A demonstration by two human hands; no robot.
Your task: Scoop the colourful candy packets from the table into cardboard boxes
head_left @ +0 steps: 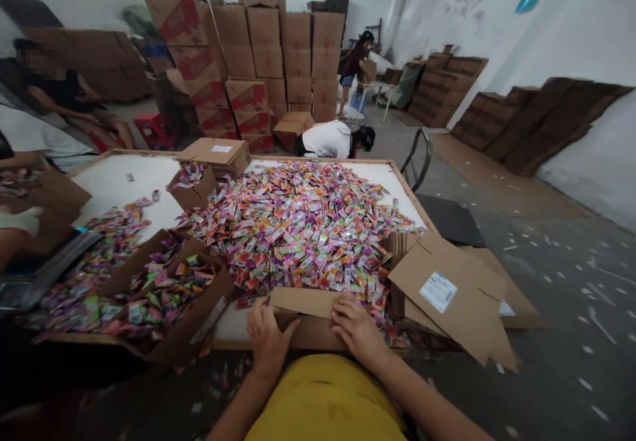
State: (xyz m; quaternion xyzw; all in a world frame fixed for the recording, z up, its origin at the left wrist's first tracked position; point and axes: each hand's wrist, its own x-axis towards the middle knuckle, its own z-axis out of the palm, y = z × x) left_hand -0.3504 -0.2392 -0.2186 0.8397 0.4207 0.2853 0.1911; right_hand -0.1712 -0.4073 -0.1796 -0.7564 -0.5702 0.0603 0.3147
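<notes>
Head view. The left hand [267, 336] and the right hand [358, 332] both rest on a flat piece of brown cardboard [305, 316] at the near edge of the table [119, 183], just in front of the person's yellow-clad torso. The left hand lies palm down with fingers loosely spread over the cardboard's left end, thumb pointing inward; it presses rather than grips. The right hand's fingers curl over the cardboard's upper right edge, thumb along the front face, in a light hold. Directly behind the cardboard lies a large heap of small multicoloured sachets [303, 222], covering most of the white table top. To the left, an open carton [169, 295] holds more sachets; a smaller open carton [193, 186] sits farther back. To the right, a carton with a white label [450, 289] leans open at the table's corner. Stacked cartons [268, 50] stand against the far wall, where a person in a white shirt [328, 140] bends low.
</notes>
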